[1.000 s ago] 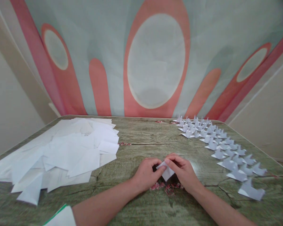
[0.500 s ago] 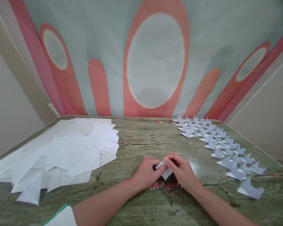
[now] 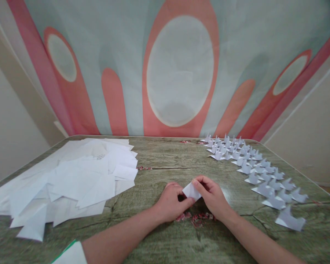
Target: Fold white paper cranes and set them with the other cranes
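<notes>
A small folded piece of white paper is held between my two hands, just above the table near its front middle. My left hand pinches the paper's lower left side, thumb pressed along its bottom edge. On the upper right side, my right hand grips it between thumb and fingers. The fingertips behind the paper are hidden. To the right stand many folded white paper birds in slanting rows. A broad pile of loose white paper sheets spreads over the left of the table.
The wood-patterned table has printed pink flowers on its surface. Behind it hangs a pale green backdrop with coral shapes. One folded sheet lies at the pile's near left corner.
The folded paper has turned in my fingers, so a flat, roughly square face now shows. Its lower pointed flap is no longer visible. Both hands stay in nearly the same place.
</notes>
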Demonstrator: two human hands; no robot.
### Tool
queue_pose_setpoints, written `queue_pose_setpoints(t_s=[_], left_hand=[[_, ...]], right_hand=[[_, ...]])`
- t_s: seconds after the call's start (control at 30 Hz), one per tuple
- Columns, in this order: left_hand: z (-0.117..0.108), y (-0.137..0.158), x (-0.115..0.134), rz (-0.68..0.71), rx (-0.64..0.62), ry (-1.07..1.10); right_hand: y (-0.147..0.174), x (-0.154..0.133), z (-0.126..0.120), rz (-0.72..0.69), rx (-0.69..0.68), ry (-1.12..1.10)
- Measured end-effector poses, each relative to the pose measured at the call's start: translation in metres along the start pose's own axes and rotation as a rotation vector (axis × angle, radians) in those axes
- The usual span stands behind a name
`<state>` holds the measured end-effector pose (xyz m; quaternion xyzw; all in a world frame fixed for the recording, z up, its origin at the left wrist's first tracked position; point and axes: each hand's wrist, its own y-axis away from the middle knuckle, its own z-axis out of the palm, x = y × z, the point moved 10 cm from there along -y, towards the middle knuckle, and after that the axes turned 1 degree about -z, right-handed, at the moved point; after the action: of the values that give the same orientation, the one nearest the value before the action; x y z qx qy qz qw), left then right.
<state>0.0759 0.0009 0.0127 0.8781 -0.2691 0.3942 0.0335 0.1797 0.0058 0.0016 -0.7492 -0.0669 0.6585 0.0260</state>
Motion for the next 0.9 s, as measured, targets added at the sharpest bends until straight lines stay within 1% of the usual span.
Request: queue_pose_setpoints(t_s=[0.1,0.17,0.3,0.4,0.6,0.7,0.9], left_hand=[[0.0,0.0,-0.002,-0.02,-0.002,0.006],[-0.001,0.0,-0.003,-0.034,-0.003,0.023],[-0.006,-0.001,-0.007,-0.079,0.028,0.133],[-0.008,0.0,-0.009,-0.081,0.035,0.233],[-0.007,0.001,-0.018,-0.122,0.06,0.389],[-0.006,0.0,-0.019,-0.126,0.055,0.391],[-0.008,0.0,-0.013,-0.077,0.063,0.3]], right_hand=[[-0.001,0.0,0.005,0.006,-0.091,0.047],[-0.001,0.002,0.007,0.002,-0.126,0.074],[0.0,0.004,0.002,-0.015,-0.101,0.101],[0.0,0.004,0.0,-0.027,-0.079,0.122],[-0.001,0.003,0.0,-0.009,-0.089,0.096],[-0.001,0.002,-0.002,-0.027,-0.076,0.114],[0.002,0.003,0.001,-0.039,-0.098,0.169]])
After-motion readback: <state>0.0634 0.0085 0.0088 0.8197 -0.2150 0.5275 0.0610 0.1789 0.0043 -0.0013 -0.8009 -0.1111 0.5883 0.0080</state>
